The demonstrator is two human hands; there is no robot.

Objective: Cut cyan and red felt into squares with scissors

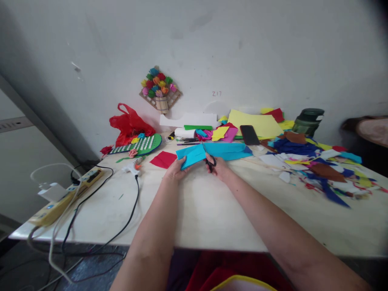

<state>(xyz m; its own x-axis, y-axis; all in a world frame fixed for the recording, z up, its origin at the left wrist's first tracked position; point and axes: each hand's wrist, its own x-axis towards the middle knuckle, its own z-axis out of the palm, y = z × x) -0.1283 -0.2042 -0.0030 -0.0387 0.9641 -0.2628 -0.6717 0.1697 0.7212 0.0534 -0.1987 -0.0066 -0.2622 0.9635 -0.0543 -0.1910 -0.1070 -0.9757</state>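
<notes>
Head view: above forearms [157, 220], near table [218, 214], facing forward-down toward wall [242, 48]; right edge seems blurred.

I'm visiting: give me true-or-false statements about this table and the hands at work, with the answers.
1. The right hand holds scissors. True.
2. The left hand holds a red sheet. False: the left hand holds a blue sheet.
3. A flower decoration is on the wall. True.
4. The phone lies left of both hands. False: the phone lies to their right.
5. A bottle stands behind colourful scraps. True.
</notes>
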